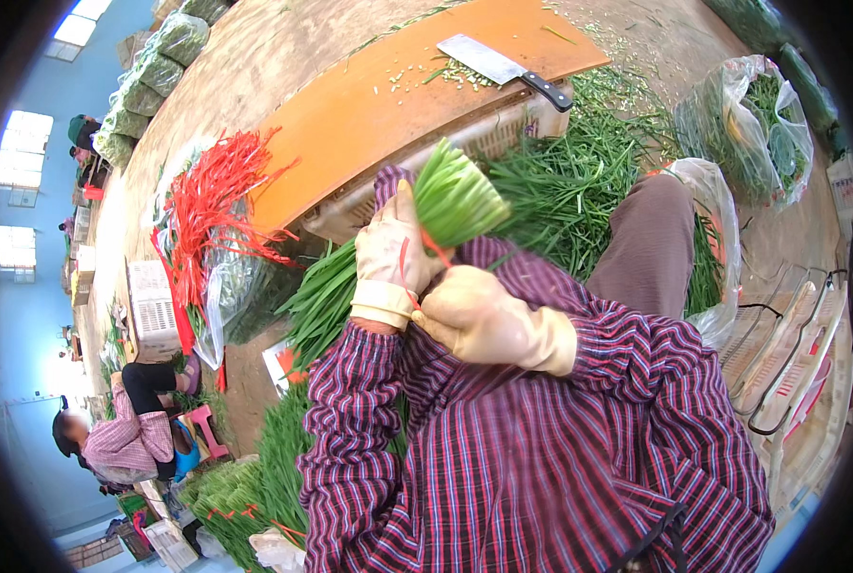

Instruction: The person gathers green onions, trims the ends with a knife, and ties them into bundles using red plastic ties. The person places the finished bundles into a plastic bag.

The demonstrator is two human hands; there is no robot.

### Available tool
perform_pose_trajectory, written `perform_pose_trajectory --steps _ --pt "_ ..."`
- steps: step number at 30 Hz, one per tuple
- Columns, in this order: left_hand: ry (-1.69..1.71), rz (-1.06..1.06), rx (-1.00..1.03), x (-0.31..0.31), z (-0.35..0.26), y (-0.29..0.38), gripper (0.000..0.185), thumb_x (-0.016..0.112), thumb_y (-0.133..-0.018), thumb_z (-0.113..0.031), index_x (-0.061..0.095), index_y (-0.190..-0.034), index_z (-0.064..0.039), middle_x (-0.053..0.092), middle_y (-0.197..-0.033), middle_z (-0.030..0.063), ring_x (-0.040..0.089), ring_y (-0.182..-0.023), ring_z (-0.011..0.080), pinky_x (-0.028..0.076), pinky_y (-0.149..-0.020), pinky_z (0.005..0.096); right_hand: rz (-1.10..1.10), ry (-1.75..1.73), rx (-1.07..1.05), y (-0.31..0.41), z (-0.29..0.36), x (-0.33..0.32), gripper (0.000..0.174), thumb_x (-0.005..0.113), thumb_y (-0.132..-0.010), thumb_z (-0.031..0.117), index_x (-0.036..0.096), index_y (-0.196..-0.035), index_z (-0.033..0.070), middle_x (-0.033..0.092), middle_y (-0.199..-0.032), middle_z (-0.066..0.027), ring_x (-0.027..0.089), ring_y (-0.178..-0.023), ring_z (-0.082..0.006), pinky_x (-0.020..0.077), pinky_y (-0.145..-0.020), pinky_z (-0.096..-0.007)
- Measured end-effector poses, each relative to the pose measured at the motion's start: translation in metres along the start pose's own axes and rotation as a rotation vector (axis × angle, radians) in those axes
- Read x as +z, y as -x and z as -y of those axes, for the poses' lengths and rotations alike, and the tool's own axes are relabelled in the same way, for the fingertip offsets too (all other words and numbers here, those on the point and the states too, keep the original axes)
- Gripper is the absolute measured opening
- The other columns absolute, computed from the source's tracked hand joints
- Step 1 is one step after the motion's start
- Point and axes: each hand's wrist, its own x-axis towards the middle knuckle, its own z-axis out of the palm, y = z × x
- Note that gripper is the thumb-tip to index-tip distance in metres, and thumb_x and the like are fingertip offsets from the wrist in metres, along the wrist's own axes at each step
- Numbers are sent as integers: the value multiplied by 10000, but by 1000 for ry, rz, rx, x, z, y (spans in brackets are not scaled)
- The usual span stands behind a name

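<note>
My left hand [392, 247], in a pale rubber glove, is closed around a bundle of green garlic chives [458, 197]. The pale cut ends point up and right; the leaves hang down and left past my wrist. My right hand [476, 311], gloved too, is closed beside it and pinches a red plastic tie [437, 247] that passes round the bundle. A cleaver [483, 61] with a black handle lies among chopped bits on the orange board [369, 93] beyond my hands. Left of the board is a heap of red tie strips [215, 208].
Loose chives [569, 193] lie beside my knee. A white plastic crate [440, 168] supports the board. Tied bundles [233, 494] are stacked at lower left. Filled plastic bags [748, 136] and an overturned-looking pale basket [798, 387] stand at right. Another person [122, 437] sits at left.
</note>
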Motion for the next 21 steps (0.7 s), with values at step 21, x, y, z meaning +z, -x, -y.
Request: perform_pose_trajectory --steps 21 --pt "-88 -123 -11 17 9 8 1071 893 -533 -405 376 -1382 -5 655 -1064 162 664 -929 309 552 -752 386 237 122 -7 41 -32 0 275 633 -888 259 572 -693 74 585 -671 -114 578 -658 -323 444 -605 -435"
